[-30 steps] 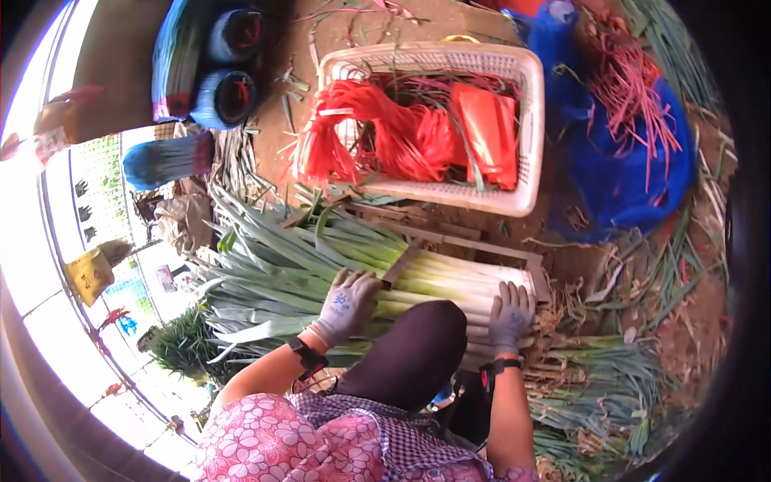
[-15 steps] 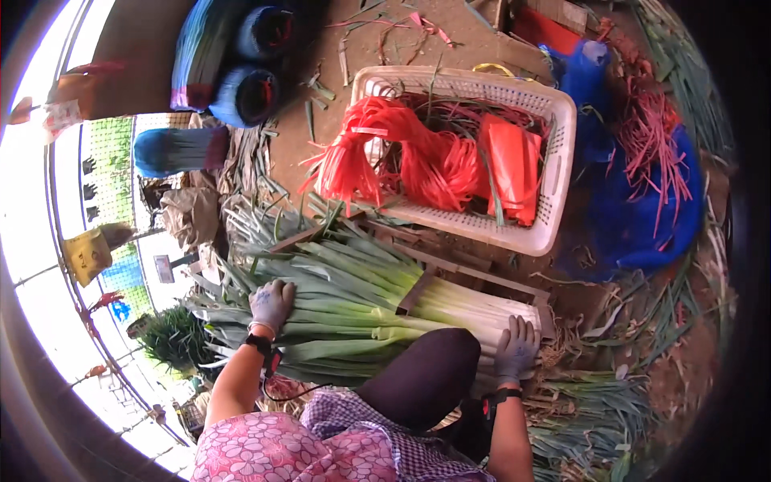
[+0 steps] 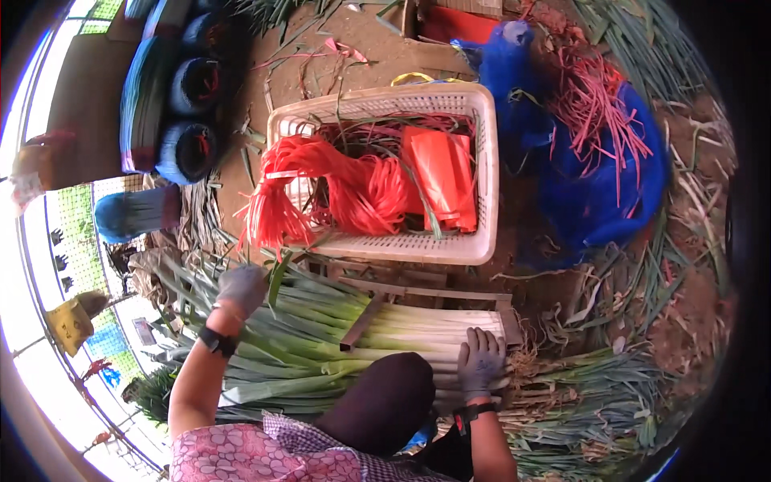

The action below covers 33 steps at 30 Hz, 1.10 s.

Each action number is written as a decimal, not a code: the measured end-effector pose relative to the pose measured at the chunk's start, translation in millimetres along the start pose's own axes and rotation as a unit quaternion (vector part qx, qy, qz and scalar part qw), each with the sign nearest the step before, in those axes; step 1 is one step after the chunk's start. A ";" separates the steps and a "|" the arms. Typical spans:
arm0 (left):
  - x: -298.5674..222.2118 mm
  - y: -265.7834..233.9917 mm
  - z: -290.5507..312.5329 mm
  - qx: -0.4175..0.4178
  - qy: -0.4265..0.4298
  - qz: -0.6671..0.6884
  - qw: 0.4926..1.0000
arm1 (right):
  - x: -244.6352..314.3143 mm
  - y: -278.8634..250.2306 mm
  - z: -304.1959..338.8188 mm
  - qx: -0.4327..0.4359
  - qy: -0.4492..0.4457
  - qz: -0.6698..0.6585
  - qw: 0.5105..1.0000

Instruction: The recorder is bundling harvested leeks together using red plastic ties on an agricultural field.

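Bright daylight comes through a mesh wall [image 3: 78,218] beside a scrap-strewn brown floor [image 3: 384,50].

L hand [image 3: 243,287] shifted twd far edge of leaves [image 3: 301,321].

Brown floor [image 3: 377,60], littered. On it: white plastic basket [image 3: 377,96] up front, blue mesh [image 3: 598,217] to its right, loose green stalks [image 3: 594,394] spread at lower right, more greens [image 3: 634,40] at upper right, red strip scraps [image 3: 349,51] beyond the basket. Low brown frame [image 3: 361,323] sits nearside of the basket; big leek bundle [image 3: 434,329] lies lengthwise in it, roots right.
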<state>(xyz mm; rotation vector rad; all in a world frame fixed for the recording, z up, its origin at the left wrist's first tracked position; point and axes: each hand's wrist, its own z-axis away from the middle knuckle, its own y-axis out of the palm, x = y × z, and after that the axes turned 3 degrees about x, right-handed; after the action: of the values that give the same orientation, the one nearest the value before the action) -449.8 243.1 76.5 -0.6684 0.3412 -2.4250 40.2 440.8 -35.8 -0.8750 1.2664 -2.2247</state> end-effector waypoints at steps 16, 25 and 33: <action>-304.1 -28.7 -202.2 -0.093 0.190 0.341 0.916 | 8.6 -0.1 -3.9 -0.038 0.002 -0.047 0.998; -183.3 -150.7 -220.9 -0.341 0.138 0.374 0.851 | 6.2 -12.0 -4.2 0.010 0.027 -0.036 0.999; -277.0 -129.3 -286.3 -0.351 0.207 0.176 0.896 | 4.5 -0.4 -7.0 0.011 0.037 -0.034 0.999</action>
<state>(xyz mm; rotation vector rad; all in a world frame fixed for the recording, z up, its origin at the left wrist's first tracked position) -471.5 537.5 -220.5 -0.3118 1.4265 -2.0385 32.1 442.3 -36.8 -0.8465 1.2615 -2.3383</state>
